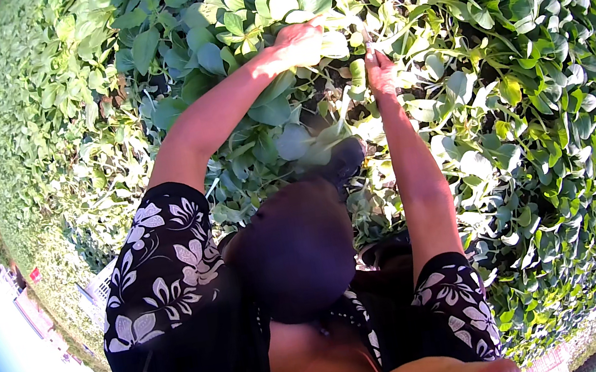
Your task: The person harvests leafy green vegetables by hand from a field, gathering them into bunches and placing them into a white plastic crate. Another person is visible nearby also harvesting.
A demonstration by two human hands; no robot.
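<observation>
My left hand [302,45] is closed around the base of a leafy green plant [282,4]. The plant's broad, rounded leaves spread above and beyond the fist, and its pale stems are partly hidden by the fingers. A short distance to the right, my right hand [381,70] grips a narrow tool, apparently a knife [366,36], whose thin tip points away from me among pale stalks. Glare washes out the tip, so I cannot tell whether it touches a stem. Yellowish cut or fallen leaves [356,74] lie on the soil between the two hands.
Dense rows of leafy greens [532,38] stand on the right, with more greens [49,91] on the left. A dark shoe [349,157] rests among the leaves below my hands. Behind my left arm sits a pale plastic crate [100,286]. A small red object [35,275] lies farther off.
</observation>
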